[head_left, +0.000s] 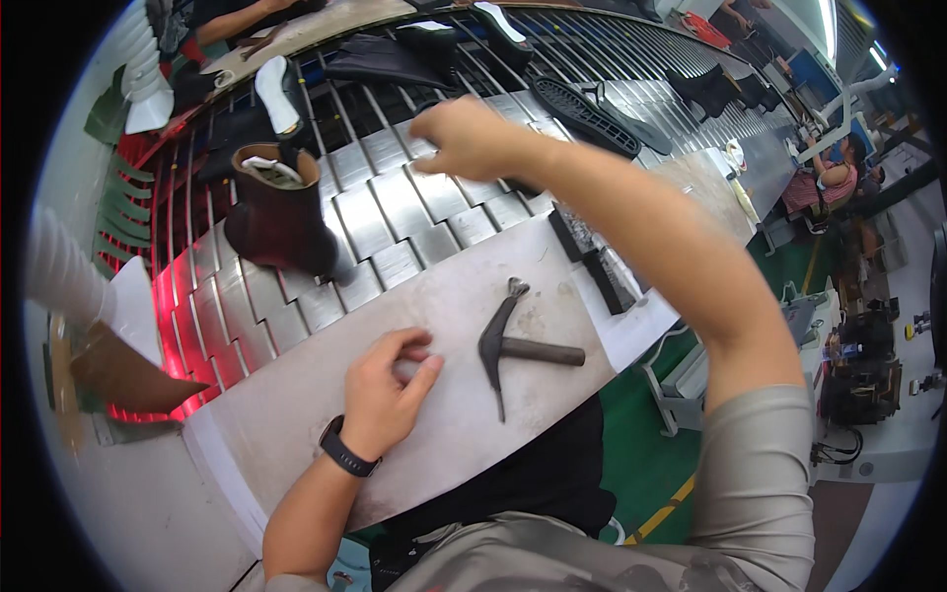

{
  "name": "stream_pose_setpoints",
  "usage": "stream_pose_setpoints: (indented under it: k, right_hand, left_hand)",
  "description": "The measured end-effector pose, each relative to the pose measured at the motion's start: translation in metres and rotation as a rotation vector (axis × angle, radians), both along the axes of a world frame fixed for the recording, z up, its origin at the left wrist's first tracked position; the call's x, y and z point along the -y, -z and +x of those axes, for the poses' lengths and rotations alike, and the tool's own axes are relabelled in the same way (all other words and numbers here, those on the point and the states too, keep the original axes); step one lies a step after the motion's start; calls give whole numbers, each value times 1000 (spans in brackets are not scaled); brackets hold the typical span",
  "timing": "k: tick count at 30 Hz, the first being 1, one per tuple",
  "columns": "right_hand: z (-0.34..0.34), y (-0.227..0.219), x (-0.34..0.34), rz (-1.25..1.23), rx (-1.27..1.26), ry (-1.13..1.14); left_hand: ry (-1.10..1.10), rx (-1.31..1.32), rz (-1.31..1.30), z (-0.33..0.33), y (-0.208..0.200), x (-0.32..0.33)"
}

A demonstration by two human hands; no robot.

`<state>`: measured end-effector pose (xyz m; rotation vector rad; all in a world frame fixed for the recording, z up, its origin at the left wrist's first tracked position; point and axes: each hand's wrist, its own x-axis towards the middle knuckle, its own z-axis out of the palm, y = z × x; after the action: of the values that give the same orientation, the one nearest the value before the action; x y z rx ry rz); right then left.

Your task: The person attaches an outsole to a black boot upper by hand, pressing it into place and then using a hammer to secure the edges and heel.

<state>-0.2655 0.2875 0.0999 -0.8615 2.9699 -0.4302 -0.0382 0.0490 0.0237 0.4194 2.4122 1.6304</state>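
Note:
My right hand [473, 140] reaches out over the metal slat conveyor [409, 202]. Its thumb and fingers stand apart, and nothing shows between them. A dark shoe part partly shows behind that hand. My left hand [387, 390], with a dark watch on the wrist, rests above the pale work board [454, 434]. Its fingers are loosely curved, the thumb is apart, and no held thing shows. To its right lies a hammer [538, 350] with a dark curved head and short brown handle. A dark red ankle boot [281, 222] stands on the conveyor, left of my right hand.
Black soles [584, 116], a white-lined shoe piece [278, 97] and black boots [705, 89] lie along the conveyor. A dark block [602, 271] sits at the board's right end. White ribbed hoses [64, 266] hang at left. Other people [824, 183] sit farther off.

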Motion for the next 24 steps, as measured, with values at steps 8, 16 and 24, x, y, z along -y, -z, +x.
stream_pose_setpoints:
  k: [8,16,24]
  right_hand:
    - [-119,31,-311,492,-35,700]
    - [-215,100,-391,298,75,816]
    - [-273,107,-341,244,86,780]
  left_hand:
    - [-66,-278,-171,1,7,-6]
    - [-40,-211,-215,1,-8,-7]
    - [-45,-217,-276,3,-7,-5]
